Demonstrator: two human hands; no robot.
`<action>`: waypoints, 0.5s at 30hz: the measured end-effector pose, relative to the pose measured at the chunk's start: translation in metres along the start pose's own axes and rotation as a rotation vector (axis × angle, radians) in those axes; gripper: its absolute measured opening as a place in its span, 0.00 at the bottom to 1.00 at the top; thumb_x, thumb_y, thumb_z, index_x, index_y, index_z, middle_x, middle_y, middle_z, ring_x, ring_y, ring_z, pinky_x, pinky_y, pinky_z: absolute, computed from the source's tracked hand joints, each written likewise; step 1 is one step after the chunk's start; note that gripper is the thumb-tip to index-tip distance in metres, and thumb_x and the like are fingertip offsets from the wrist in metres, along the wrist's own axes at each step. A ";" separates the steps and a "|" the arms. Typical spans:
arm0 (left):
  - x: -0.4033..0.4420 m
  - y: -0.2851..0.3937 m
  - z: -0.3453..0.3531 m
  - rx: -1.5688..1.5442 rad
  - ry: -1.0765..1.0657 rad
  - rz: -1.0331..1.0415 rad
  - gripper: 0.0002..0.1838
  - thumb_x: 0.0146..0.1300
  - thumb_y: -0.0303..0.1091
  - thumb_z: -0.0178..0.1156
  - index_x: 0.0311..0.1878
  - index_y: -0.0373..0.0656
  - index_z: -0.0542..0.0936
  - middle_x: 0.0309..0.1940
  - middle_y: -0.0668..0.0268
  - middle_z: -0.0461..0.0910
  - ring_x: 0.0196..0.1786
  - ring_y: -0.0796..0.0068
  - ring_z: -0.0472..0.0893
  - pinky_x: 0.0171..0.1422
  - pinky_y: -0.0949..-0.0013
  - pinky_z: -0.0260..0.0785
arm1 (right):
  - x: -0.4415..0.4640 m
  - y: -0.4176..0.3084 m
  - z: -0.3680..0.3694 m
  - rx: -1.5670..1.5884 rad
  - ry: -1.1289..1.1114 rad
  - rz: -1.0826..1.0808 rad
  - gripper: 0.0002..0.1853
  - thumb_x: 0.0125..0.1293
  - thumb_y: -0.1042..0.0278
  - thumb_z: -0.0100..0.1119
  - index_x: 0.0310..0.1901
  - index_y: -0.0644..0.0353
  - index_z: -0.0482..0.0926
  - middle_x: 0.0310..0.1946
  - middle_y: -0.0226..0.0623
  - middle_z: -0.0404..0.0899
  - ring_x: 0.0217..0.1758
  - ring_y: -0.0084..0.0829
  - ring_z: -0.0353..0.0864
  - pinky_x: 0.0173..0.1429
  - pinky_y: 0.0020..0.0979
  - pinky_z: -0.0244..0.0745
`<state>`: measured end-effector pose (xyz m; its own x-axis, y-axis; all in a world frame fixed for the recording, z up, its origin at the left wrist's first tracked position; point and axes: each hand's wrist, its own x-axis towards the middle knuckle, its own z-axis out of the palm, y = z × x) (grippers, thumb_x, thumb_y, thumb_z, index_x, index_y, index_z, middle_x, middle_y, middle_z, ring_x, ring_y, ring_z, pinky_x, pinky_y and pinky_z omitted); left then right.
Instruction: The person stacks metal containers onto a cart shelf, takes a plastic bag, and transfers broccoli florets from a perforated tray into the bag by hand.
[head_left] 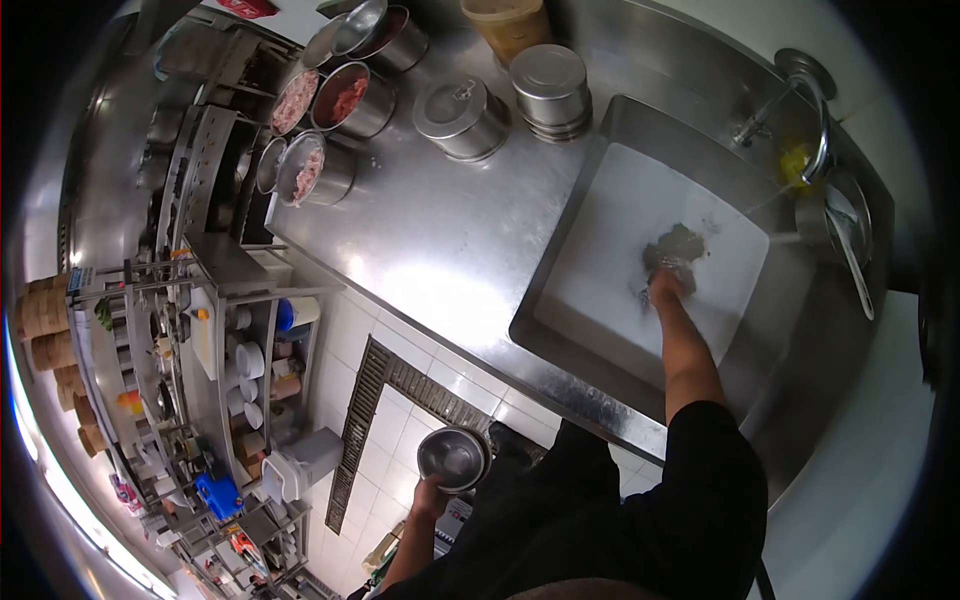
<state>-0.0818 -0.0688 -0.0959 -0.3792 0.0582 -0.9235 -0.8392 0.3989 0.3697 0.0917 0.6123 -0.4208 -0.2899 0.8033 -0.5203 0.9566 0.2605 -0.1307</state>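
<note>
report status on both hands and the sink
Left hand: holding metal bowl. Right hand: dipped in cloudy water in sink, grip unclear. Lidded pots beside sink, apart from both hands.

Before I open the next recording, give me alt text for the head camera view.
A person's right hand dips into pale, foamy-looking liquid in a steel sink while the left hand holds a metal bowl. Lidded pots and open pots of apparent raw meat stand on the counter.

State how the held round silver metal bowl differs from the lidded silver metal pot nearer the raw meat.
The round silver metal bowl is open; the lidded silver metal pot is covered. The left hand holds the bowl, while the pot stands on the steel counter. Both are round and shiny.
</note>
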 end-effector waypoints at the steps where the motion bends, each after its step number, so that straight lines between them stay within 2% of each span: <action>1: 0.004 -0.008 -0.009 0.123 -0.015 0.040 0.20 0.68 0.26 0.52 0.61 0.25 0.75 0.52 0.43 0.84 0.54 0.48 0.86 0.59 0.50 0.82 | 0.000 -0.002 -0.001 -0.018 0.028 0.009 0.21 0.75 0.61 0.48 0.59 0.59 0.85 0.62 0.49 0.83 0.68 0.47 0.81 0.73 0.47 0.73; 3: -0.008 0.001 0.005 -0.150 0.051 -0.072 0.20 0.67 0.25 0.52 0.59 0.24 0.76 0.50 0.42 0.84 0.52 0.49 0.87 0.57 0.51 0.83 | -0.001 -0.007 -0.008 -0.053 0.082 0.022 0.20 0.76 0.63 0.47 0.59 0.58 0.85 0.61 0.49 0.84 0.68 0.47 0.81 0.73 0.47 0.73; 4: -0.016 0.006 0.014 -0.288 0.083 -0.126 0.20 0.67 0.24 0.53 0.59 0.24 0.76 0.49 0.42 0.85 0.51 0.49 0.87 0.56 0.52 0.84 | -0.001 -0.008 -0.015 -0.062 0.024 0.021 0.19 0.76 0.64 0.47 0.58 0.58 0.85 0.60 0.49 0.84 0.68 0.46 0.81 0.72 0.47 0.73; 6: -0.011 -0.004 0.001 -0.296 0.106 -0.141 0.19 0.66 0.24 0.53 0.58 0.23 0.76 0.49 0.42 0.84 0.51 0.49 0.87 0.54 0.51 0.85 | 0.001 -0.012 -0.027 -0.083 -0.089 0.014 0.19 0.77 0.66 0.47 0.57 0.58 0.85 0.60 0.50 0.84 0.67 0.45 0.81 0.71 0.45 0.74; 9: -0.010 -0.012 -0.009 -0.250 0.104 -0.112 0.19 0.67 0.24 0.53 0.58 0.24 0.75 0.49 0.43 0.84 0.50 0.49 0.87 0.53 0.50 0.85 | 0.026 0.000 0.005 -0.044 -0.055 -0.014 0.18 0.75 0.61 0.54 0.60 0.56 0.84 0.64 0.48 0.81 0.68 0.47 0.81 0.70 0.46 0.75; 11: -0.014 -0.010 -0.005 -0.202 0.101 -0.080 0.20 0.67 0.26 0.53 0.59 0.24 0.75 0.50 0.44 0.84 0.52 0.49 0.87 0.56 0.48 0.84 | 0.044 0.017 0.062 -0.117 0.173 -0.029 0.17 0.73 0.63 0.57 0.59 0.57 0.84 0.64 0.48 0.81 0.67 0.46 0.81 0.69 0.45 0.76; 12: -0.017 -0.007 0.002 -0.183 0.103 -0.065 0.21 0.67 0.27 0.53 0.60 0.24 0.75 0.51 0.43 0.84 0.53 0.49 0.87 0.58 0.46 0.83 | 0.043 0.013 0.065 -0.155 0.288 -0.033 0.17 0.72 0.64 0.58 0.59 0.58 0.84 0.63 0.47 0.82 0.67 0.46 0.82 0.69 0.45 0.76; 15: -0.023 0.004 0.018 -0.167 0.144 -0.054 0.22 0.67 0.27 0.52 0.61 0.23 0.75 0.52 0.44 0.84 0.53 0.49 0.87 0.59 0.45 0.82 | 0.027 -0.003 0.024 -0.160 -0.023 0.040 0.19 0.70 0.63 0.62 0.60 0.58 0.84 0.64 0.46 0.82 0.68 0.45 0.80 0.72 0.44 0.74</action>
<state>-0.0691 -0.0524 -0.0749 -0.3737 -0.0949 -0.9227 -0.9082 0.2396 0.3432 0.0815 0.6206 -0.4548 -0.2493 0.8025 -0.5421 0.9497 0.3121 0.0252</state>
